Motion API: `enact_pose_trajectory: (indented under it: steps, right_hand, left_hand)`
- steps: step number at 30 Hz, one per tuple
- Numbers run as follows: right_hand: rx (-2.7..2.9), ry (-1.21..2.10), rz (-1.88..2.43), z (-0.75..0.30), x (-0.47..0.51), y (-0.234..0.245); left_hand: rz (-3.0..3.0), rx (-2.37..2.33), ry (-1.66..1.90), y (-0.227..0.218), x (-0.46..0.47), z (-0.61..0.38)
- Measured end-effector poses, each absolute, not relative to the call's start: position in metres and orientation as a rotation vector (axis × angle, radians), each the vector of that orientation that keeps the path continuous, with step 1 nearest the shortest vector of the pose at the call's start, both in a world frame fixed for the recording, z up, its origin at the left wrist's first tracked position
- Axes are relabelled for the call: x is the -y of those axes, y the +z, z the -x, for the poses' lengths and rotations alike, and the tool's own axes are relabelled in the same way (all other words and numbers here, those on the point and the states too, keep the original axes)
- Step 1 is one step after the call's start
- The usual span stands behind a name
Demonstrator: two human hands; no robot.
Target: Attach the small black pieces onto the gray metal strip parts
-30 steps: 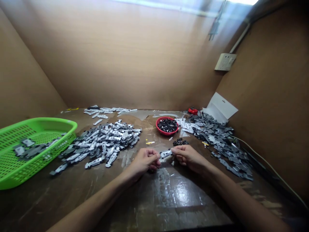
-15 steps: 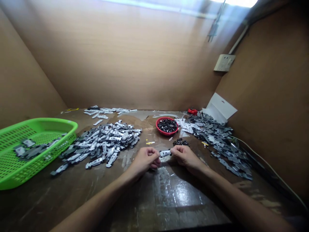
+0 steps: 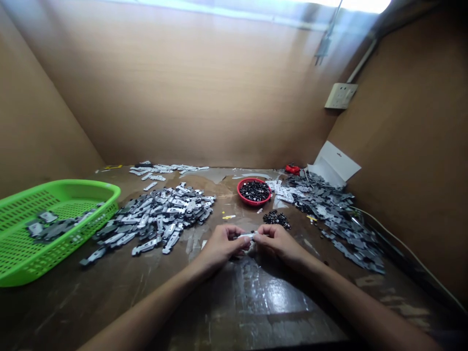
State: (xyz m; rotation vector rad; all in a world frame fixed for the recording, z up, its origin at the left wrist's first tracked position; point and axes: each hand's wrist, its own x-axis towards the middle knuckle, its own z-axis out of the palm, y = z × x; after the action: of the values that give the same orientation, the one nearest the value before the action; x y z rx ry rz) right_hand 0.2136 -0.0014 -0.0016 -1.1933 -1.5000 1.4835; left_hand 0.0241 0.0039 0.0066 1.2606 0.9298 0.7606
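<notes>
1. Since the earlier frame, the left hand [image 3: 224, 242] and the right hand [image 3: 277, 240] have been brought closer together, and the toy car [image 3: 247, 236] between them has been turned until mostly a thin white edge is shown.
2. All the piles are carried by a brown table [image 3: 73, 307], lit brightly at the near middle.
3. At the left, some grey and white pieces are held in a green basket [image 3: 18, 271].
4. At the right, grey parts [image 3: 331, 207] are heaped toward the far side.
5. Between basket and bowl, a pile of toy cars [image 3: 161, 214] is spread.
6. By both hands, thumbs and fingers are pinched around the car.
7. Beyond them, black bits [image 3: 255, 190] are gathered in a red bowl [image 3: 255, 202].
8. Nearer, a small black heap [image 3: 277, 219] is seen just beyond the right hand.
9. Raised at the near middle, the toy car is gripped at opposite ends.
</notes>
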Motion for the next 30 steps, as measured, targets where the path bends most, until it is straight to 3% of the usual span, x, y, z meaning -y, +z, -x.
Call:
enact_pose_trajectory:
  steps: [16,25,30]
  right_hand:
    - [1.743,0.905,1.186,-0.209,0.003,0.012]
    - [1.594,1.23,1.221,-0.215,-0.001,0.001]
    - [1.676,1.019,1.17,-0.215,0.0,0.005]
  left_hand:
    - [-1.597,-0.909,0.774,0.021,-0.003,-0.028]
    - [-1.687,-1.002,0.786,0.024,-0.001,-0.029]
    - [-1.705,-0.967,0.783,0.022,0.0,-0.03]
